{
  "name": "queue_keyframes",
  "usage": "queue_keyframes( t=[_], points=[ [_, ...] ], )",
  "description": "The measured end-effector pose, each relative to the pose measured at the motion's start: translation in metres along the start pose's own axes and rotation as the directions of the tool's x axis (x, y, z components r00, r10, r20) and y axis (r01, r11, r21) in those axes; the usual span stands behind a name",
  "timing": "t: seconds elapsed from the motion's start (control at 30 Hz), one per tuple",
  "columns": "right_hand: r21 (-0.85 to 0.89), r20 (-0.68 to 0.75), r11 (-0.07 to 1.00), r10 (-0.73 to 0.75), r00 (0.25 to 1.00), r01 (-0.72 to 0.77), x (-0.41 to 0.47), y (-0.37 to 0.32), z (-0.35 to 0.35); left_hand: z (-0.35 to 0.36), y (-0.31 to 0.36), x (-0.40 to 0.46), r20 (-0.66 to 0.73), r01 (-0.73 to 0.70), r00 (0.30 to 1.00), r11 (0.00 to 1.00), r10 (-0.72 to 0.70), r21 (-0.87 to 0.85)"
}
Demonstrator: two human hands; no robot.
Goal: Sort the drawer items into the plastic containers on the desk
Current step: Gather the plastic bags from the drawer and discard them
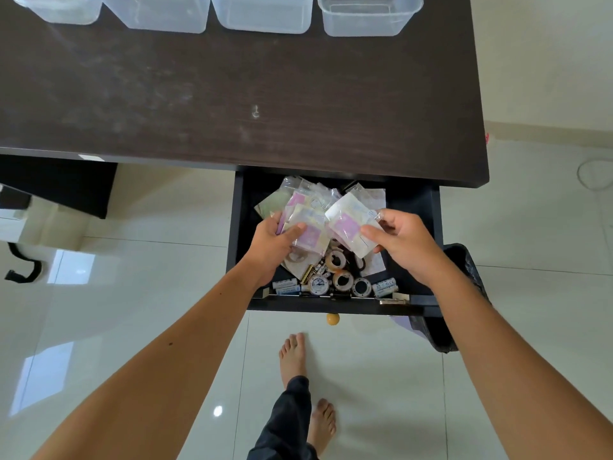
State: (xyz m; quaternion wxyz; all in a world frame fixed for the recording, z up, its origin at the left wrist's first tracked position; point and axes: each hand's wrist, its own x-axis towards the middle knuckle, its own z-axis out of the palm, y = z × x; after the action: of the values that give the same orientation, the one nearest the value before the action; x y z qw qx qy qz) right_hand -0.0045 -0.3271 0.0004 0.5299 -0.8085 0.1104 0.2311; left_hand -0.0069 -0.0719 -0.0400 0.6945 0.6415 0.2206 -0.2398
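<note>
You are at the gathering step: your left hand [277, 239] grips a sheaf of clear packets [306, 227] and your right hand [403, 242] pinches another packet [348, 222] over the open drawer [416, 207] at frame centre, so next carry them to the plastic containers [265, 13] along the worktop's [232, 94] top edge.

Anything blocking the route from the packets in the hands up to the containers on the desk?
Nothing visible. Both hands, left hand and right hand, hold packets above the open drawer. The desk top is bare up to the containers along its far edge.
</note>
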Motion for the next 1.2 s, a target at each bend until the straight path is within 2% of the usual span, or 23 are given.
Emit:
queue_keyframes(
  t=[0.2, 0.37, 0.53, 0.73, 0.97, 1.2],
  points=[
    [0.016, -0.117, 1.000, 0.005, 0.993, -0.003, 0.004, 0.001, 0.010, 0.023, 0.016, -0.007, 0.123, 0.115, 0.987, 0.985, -0.099, -0.129],
    [0.000, -0.108, 0.997, 0.078, 0.991, -0.079, 0.003, 0.003, 0.008, 0.041, 0.018, -0.016, 0.215, 0.058, 0.976, 0.991, -0.031, -0.117],
    [-0.101, -0.108, 0.992, 0.068, 0.992, -0.079, -0.004, 0.009, 0.001, 0.048, 0.005, -0.017, 0.246, 0.071, 0.968, 0.993, -0.044, -0.100],
    [0.205, -0.030, 0.965, 0.176, 0.984, -0.166, -0.017, 0.024, -0.012, 0.059, -0.006, -0.020, 0.253, 0.099, 0.964, 0.994, -0.084, -0.049],
    [0.322, 0.107, 0.928, 0.160, 0.981, -0.187, -0.028, 0.020, -0.016, 0.056, -0.006, -0.026, 0.294, 0.144, 0.947, 0.989, -0.131, -0.022],
    [0.277, 0.124, 0.939, 0.175, 0.977, -0.203, -0.030, 0.021, -0.009, 0.049, -0.004, -0.029, 0.309, 0.139, 0.943, 0.990, -0.126, -0.020]
  ],
)
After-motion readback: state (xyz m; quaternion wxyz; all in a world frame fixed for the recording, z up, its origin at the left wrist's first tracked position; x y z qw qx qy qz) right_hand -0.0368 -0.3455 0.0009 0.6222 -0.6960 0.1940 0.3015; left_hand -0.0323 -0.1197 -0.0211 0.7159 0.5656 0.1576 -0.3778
